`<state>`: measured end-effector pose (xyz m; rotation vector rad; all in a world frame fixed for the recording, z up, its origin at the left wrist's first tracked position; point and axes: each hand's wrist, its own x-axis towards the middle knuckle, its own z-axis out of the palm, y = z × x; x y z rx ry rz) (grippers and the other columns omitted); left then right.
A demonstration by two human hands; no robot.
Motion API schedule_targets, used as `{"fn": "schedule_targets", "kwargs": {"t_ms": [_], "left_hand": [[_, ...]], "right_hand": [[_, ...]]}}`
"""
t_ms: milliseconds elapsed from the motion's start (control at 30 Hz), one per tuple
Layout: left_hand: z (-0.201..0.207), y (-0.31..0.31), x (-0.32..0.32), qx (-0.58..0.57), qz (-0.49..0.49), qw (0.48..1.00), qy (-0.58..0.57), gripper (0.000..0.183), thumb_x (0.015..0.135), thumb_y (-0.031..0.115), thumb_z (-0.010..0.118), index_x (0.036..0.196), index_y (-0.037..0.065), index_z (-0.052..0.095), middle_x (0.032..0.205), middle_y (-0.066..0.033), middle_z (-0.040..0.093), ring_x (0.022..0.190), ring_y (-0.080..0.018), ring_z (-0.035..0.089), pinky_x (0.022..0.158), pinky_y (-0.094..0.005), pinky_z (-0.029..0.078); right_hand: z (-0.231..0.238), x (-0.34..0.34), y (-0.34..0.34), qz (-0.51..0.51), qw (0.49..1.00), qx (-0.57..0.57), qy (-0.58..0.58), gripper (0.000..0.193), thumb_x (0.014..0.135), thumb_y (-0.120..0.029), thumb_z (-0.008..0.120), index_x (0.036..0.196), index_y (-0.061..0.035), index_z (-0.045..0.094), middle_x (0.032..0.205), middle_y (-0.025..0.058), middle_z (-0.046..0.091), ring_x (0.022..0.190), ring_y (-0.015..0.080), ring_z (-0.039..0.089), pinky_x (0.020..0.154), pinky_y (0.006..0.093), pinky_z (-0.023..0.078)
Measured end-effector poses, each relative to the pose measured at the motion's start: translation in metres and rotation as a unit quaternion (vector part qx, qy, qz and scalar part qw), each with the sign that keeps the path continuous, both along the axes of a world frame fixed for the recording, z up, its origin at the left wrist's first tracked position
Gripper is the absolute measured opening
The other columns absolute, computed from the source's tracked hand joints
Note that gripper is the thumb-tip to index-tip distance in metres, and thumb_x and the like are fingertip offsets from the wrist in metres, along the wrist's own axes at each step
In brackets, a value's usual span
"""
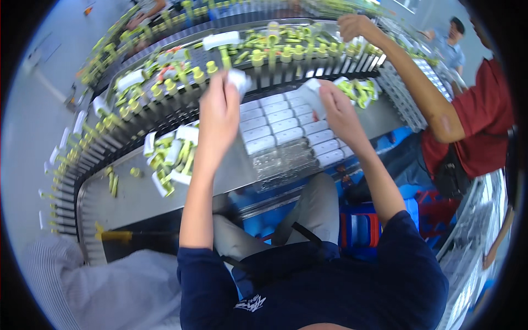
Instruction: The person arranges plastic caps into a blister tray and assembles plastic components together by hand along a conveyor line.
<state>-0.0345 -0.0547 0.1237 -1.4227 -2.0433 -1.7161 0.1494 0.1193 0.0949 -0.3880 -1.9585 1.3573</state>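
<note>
Pinched a blurred white piece point(240, 82) in the left hand point(219, 107), just short of the far yellow-green posts point(257, 59); could not tell its long axis. Grasped a second white piece point(313, 94) in the right hand point(340, 110) above the white rows point(287, 121), with long axis roughly near-far, far end tipped left. Noted bare worktop point(228, 165) between left heap point(173, 151) and rows.

Coworker point(467, 126) in maroon tee point(488, 104), R; bkgd person point(450, 50) in blue
</note>
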Motion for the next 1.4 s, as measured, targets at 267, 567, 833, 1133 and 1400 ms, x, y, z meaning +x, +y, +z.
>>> {"fn": "schedule_targets", "kwargs": {"t_ms": [267,567,833,1133,1400], "left_hand": [[0.067,-0.073,-0.228,-0.111,0.234,0.885,0.386,0.034,0.098,0.026,0.057,0.126,0.006,0.058,0.112,-0.0198,0.066,0.104,-0.0379,0.061,0.091,-0.0448,0.048],[0.064,-0.113,-0.273,-0.31,0.076,0.938,0.135,0.042,0.1,0.033,0.055,0.13,0.004,0.058,0.114,-0.01,0.066,0.103,-0.0167,0.06,0.094,-0.0303,0.045],[0.037,-0.135,-0.257,-0.362,0.355,0.828,0.24,0.051,0.09,0.052,0.059,0.125,0.015,0.058,0.103,-0.014,0.072,0.098,-0.0366,0.067,0.078,-0.0482,0.053],[-0.032,-0.142,-0.163,-0.064,0.555,0.753,0.346,0.024,0.083,0.017,0.068,0.104,0.006,0.063,0.102,-0.013,0.062,0.097,-0.0344,0.057,0.083,-0.0464,0.045],[-0.119,-0.002,0.007,-0.113,-0.075,0.963,0.233,0.022,0.083,0.014,0.066,0.102,0.003,0.065,0.102,-0.0169,0.065,0.098,-0.0342,0.061,0.088,-0.0443,0.047]], "right_hand": [[0.007,-0.005,-0.013,0.071,0.997,0.014,-0.009,0.027,0.105,-0.02,0.048,0.115,0.003,0.058,0.085,0.0026,0.06,0.069,0.0071,0.055,0.064,0.0233,0.046],[0.034,-0.078,-0.031,0.068,0.997,0.03,-0.018,0.032,0.101,-0.025,0.055,0.116,0.0027,0.058,0.089,0.0087,0.065,0.071,0.0101,0.065,0.065,0.0249,0.049],[0.108,-0.25,-0.006,0.145,0.878,0.453,0.055,0.041,0.096,-0.027,0.058,0.13,-0.005,0.056,0.128,0.0205,0.057,0.123,0.0317,0.054,0.106,0.0419,0.039],[0.092,-0.327,-0.074,0.337,0.759,0.527,-0.182,0.053,0.096,-0.035,0.061,0.141,-0.0121,0.048,0.137,0.0175,0.054,0.127,0.0332,0.051,0.107,0.043,0.04],[0.056,-0.297,-0.14,0.181,0.793,0.577,-0.074,0.079,0.094,-0.044,0.058,0.154,-0.0062,0.023,0.159,0.0199,0.023,0.148,0.0352,0.023,0.118,0.0552,0.021]]}}
